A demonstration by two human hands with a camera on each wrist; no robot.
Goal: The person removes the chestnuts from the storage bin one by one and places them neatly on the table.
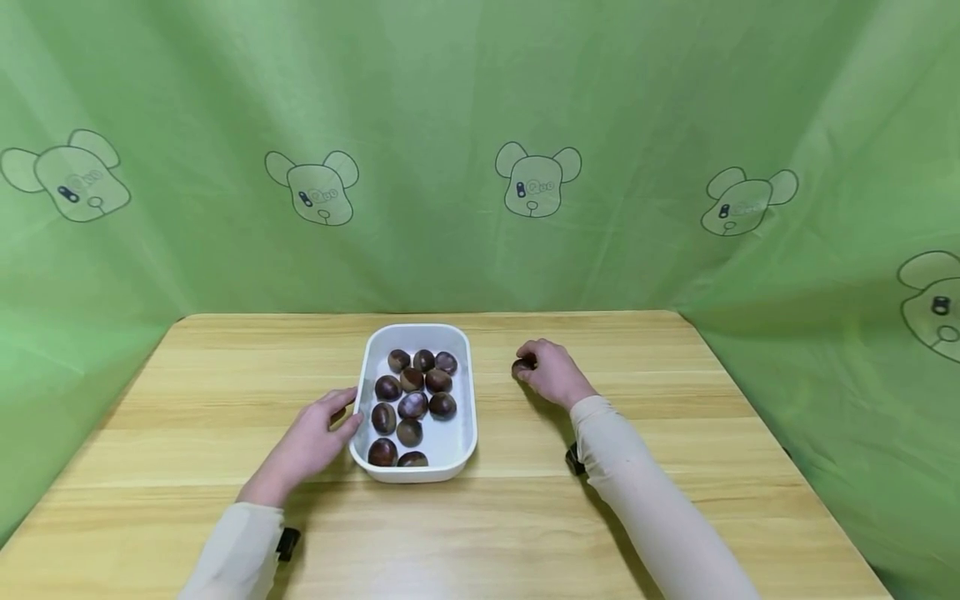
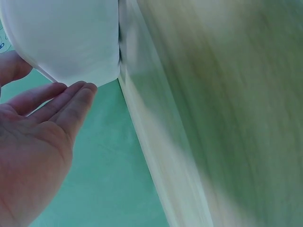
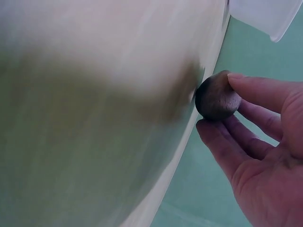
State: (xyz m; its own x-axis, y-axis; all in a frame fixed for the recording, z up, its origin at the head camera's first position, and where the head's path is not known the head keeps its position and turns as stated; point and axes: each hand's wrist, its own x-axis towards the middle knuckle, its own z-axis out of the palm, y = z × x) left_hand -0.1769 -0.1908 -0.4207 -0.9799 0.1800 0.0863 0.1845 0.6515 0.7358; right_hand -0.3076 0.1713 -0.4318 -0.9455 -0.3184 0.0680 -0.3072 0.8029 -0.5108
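A white rectangular container (image 1: 472,400) holds several glossy brown chestnuts (image 1: 412,380) spread over its floor. My left hand (image 1: 318,433) is at the container's left side, its thumb by the rim. In the left wrist view its fairly straight fingers (image 2: 78,104) touch the outer wall (image 2: 71,38). To the right of the container, my right hand (image 1: 557,373) pinches a single chestnut (image 3: 218,96) between thumb and fingers. That chestnut is at the table surface; whether it touches the wood I cannot tell.
Both hands work over a light wood-grain table (image 1: 450,533). A green curtain (image 1: 427,250) printed with mouse-head outlines hangs behind the table and along its sides. Dark wrist devices (image 1: 288,544) show under both sleeves.
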